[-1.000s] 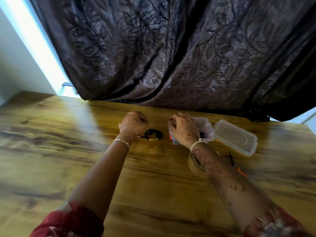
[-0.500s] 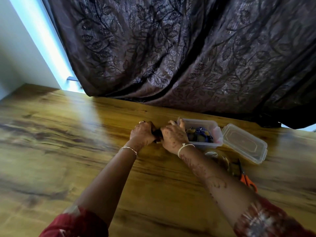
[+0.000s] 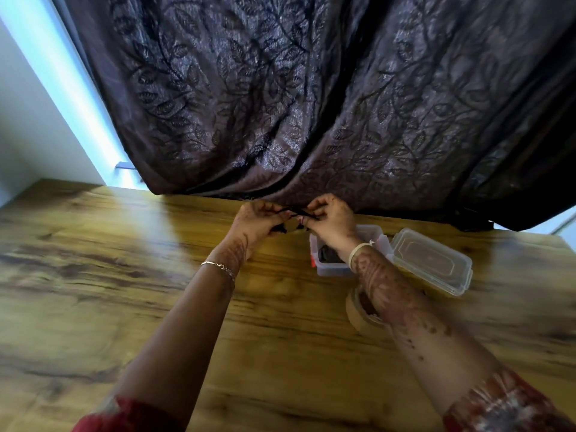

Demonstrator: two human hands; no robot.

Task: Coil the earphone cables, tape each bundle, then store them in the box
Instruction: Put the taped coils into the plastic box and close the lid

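A coiled black earphone cable (image 3: pixel 291 218) is held up between both hands above the wooden table (image 3: pixel 124 275), near its far edge. My left hand (image 3: pixel 260 221) grips the coil's left side and my right hand (image 3: pixel 330 218) pinches its right side. Just behind my right wrist stands the clear plastic box (image 3: pixel 327 269), open, with dark cables inside, partly hidden by the wrist. A roll of brown tape (image 3: pixel 358 310) lies under my right forearm.
The box's clear lid (image 3: pixel 431 260) lies to the right of the box. A dark leaf-patterned curtain (image 3: pixel 311 104) hangs down to the table's far edge. A white wall and a bright window strip are at the left.
The cable coil lay on the table one second ago. Both hands closed on it and lifted it off the table toward the curtain. The camera view shifted.
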